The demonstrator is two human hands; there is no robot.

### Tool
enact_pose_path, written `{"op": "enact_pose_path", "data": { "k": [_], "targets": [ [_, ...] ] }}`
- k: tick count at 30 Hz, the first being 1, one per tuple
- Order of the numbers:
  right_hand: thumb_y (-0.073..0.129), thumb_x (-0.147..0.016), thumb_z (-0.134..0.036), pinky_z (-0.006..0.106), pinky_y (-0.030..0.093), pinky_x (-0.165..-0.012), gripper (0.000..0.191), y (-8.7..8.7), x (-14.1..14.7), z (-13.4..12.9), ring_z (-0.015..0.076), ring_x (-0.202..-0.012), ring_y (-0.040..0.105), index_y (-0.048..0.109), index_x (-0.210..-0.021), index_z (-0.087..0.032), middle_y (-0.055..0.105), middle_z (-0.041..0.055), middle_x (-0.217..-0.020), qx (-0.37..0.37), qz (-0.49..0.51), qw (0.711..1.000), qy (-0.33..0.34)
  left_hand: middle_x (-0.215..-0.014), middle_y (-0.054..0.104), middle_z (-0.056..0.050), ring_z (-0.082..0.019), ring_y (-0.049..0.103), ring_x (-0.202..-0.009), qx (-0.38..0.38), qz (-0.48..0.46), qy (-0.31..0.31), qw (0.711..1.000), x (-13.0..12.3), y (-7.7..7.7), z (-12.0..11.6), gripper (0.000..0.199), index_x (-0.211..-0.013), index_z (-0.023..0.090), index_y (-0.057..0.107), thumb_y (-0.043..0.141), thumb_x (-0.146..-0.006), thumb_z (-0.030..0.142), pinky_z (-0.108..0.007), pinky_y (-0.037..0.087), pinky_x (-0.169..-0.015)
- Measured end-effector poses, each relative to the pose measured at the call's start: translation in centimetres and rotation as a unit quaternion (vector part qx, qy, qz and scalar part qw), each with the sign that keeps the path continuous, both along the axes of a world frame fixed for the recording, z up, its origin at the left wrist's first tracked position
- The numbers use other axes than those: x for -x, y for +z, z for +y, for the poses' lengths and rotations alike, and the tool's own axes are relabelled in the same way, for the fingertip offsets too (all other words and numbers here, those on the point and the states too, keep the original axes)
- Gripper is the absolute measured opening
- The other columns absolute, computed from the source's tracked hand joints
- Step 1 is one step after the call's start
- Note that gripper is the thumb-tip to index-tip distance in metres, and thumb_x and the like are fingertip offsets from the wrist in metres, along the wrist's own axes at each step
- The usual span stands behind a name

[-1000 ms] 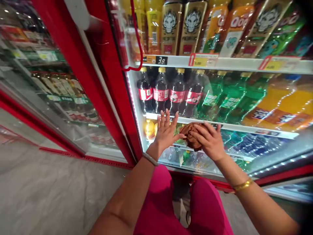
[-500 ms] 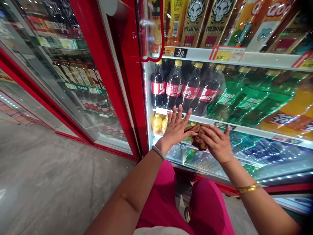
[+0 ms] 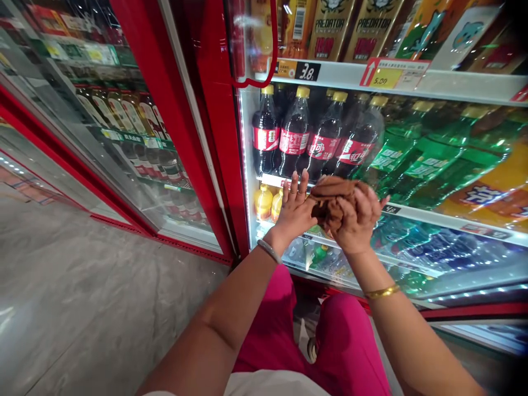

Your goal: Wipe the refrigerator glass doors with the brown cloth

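Observation:
A crumpled brown cloth is bunched in my right hand, whose fingers curl around it in front of the lit drinks fridge. Just to the left, my left hand has its fingers stretched upward and holds nothing. Its thumb side meets the cloth's edge in the view; whether they touch I cannot tell. Beyond both hands stand cola bottles with red labels and yellow caps. Green soda bottles fill the same shelf farther right, and small yellow bottles sit below on the left.
A red door frame runs down beside the hands, with a red handle loop above. To the left is another glass-fronted fridge. Gray floor lies below. Gold cans stand on the upper shelf.
My right hand has moved left and slightly up, its flattened fingers now curled around the cloth. My left hand stays nearly in place, its fingers closer together. The view has tilted slightly down.

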State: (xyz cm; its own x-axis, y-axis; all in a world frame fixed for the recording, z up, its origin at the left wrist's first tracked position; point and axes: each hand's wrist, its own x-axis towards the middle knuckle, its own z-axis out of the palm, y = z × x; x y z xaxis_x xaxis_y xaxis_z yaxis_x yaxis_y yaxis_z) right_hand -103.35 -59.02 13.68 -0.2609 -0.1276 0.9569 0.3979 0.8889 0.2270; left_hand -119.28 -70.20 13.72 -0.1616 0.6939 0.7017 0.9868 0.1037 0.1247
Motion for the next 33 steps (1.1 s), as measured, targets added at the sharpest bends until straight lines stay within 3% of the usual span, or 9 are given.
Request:
{"op": "enact_pose_path", "data": {
  "k": [3, 5, 9, 12, 15, 21, 26, 29, 33],
  "targets": [
    [0.07, -0.089, -0.038, 0.071, 0.022, -0.127, 0.054, -3.7, -3.3, -0.9, 0.0353, -0.158, 0.03, 0.058, -0.14, -0.025, 0.05, 0.0157, -0.156, 0.049, -0.121, 0.991, -0.019, -0.173, -0.028, -0.008, -0.037, -0.026, -0.158, -0.014, 0.004, 0.01, 1.0, -0.1, -0.1, 0.1, 0.096, -0.17, 0.026, 0.005, 0.065, -0.097, 0.046, -0.066, -0.007, -0.131],
    [0.067, -0.091, -0.03, 0.071, 0.016, -0.128, 0.053, -4.2, -5.0, -1.0, 0.0347, -0.16, 0.025, 0.057, -0.142, -0.024, 0.045, 0.0163, -0.161, 0.059, -0.162, 0.984, -0.042, -0.174, -0.025, -0.009, -0.038, -0.024, -0.159, -0.016, 0.004, 0.011, 1.0, -0.2, -0.1, 0.1, 0.099, -0.169, 0.027, -0.001, 0.064, -0.097, 0.045, -0.066, -0.006, -0.13],
    [0.057, -0.094, -0.016, 0.066, 0.013, -0.131, 0.051, -1.5, -4.5, -0.6, 0.0303, -0.162, 0.022, 0.055, -0.145, -0.022, 0.04, 0.0147, -0.166, 0.032, -0.169, 0.983, -0.057, -0.175, -0.021, -0.011, -0.04, -0.02, -0.16, -0.029, 0.009, 0.018, 0.999, -0.3, -0.3, 0.5, 0.104, -0.168, 0.029, -0.008, 0.066, -0.096, 0.045, -0.068, -0.002, -0.13],
    [0.061, -0.097, -0.023, 0.062, 0.017, -0.132, 0.05, 0.5, -2.4, -0.1, 0.0267, -0.16, 0.026, 0.056, -0.146, -0.032, 0.053, 0.0043, -0.158, -0.026, -0.21, 0.977, -0.018, -0.176, -0.021, -0.01, -0.037, -0.019, -0.161, -0.049, 0.021, 0.033, 0.998, -0.3, -0.4, 0.6, 0.096, -0.167, 0.031, -0.012, 0.057, -0.101, 0.037, -0.067, 0.001, -0.131],
    [0.071, -0.094, -0.03, 0.054, 0.021, -0.133, 0.045, 0.5, -1.9, 0.3, 0.022, -0.159, 0.028, 0.063, -0.138, -0.037, 0.068, -0.0039, -0.141, -0.09, -0.232, 0.968, 0.024, -0.176, -0.019, -0.011, -0.035, -0.018, -0.161, -0.051, 0.033, 0.021, 0.998, 0.0, -0.4, 0.3, 0.095, -0.168, 0.031, -0.01, 0.057, -0.1, 0.032, -0.066, 0.002, -0.131],
    [0.072, -0.093, -0.018, 0.051, 0.026, -0.132, 0.039, 0.4, -5.8, 1.4, 0.0216, -0.151, 0.042, 0.07, -0.128, -0.033, 0.074, -0.0021, -0.13, -0.084, -0.264, 0.961, 0.014, -0.176, -0.019, -0.013, -0.037, -0.022, -0.16, -0.02, 0.026, -0.01, 0.999, 0.4, -0.2, -0.3, 0.117, -0.169, 0.028, -0.004, 0.076, -0.088, 0.053, -0.065, 0.001, -0.13],
    [0.08, -0.087, -0.031, 0.058, 0.034, -0.125, 0.046, 2.9, -4.0, 1.7, 0.0312, -0.142, 0.051, 0.07, -0.131, -0.035, 0.074, 0.0044, -0.128, -0.054, -0.101, 0.993, 0.015, -0.174, -0.027, -0.012, -0.037, -0.026, -0.158, -0.028, 0.018, 0.005, 0.999, 0.0, -0.1, 0.0, 0.127, -0.169, 0.03, -0.005, 0.084, -0.081, 0.051, -0.063, -0.003, -0.13],
    [0.078, -0.087, -0.034, 0.059, 0.038, -0.122, 0.043, 1.7, -2.0, 0.9, 0.0317, -0.141, 0.05, 0.071, -0.13, -0.032, 0.073, 0.0066, -0.125, -0.041, -0.042, 0.998, 0.008, -0.174, -0.026, -0.011, -0.038, -0.023, -0.159, -0.026, 0.016, 0.004, 1.0, -0.1, -0.1, 0.0, 0.124, -0.168, 0.03, -0.007, 0.082, -0.084, 0.045, -0.064, -0.002, -0.13],
    [0.077, -0.087, -0.033, 0.057, 0.038, -0.123, 0.039, -2.6, -3.2, 0.3, 0.0284, -0.139, 0.05, 0.071, -0.126, -0.03, 0.073, 0.0049, -0.12, -0.044, -0.108, 0.993, 0.001, -0.176, -0.021, -0.009, -0.038, -0.017, -0.161, -0.035, 0.019, 0.005, 0.999, 0.1, -0.1, -0.1, 0.117, -0.168, 0.032, -0.007, 0.077, -0.089, 0.046, -0.064, 0.003, -0.131]
  ]
}}
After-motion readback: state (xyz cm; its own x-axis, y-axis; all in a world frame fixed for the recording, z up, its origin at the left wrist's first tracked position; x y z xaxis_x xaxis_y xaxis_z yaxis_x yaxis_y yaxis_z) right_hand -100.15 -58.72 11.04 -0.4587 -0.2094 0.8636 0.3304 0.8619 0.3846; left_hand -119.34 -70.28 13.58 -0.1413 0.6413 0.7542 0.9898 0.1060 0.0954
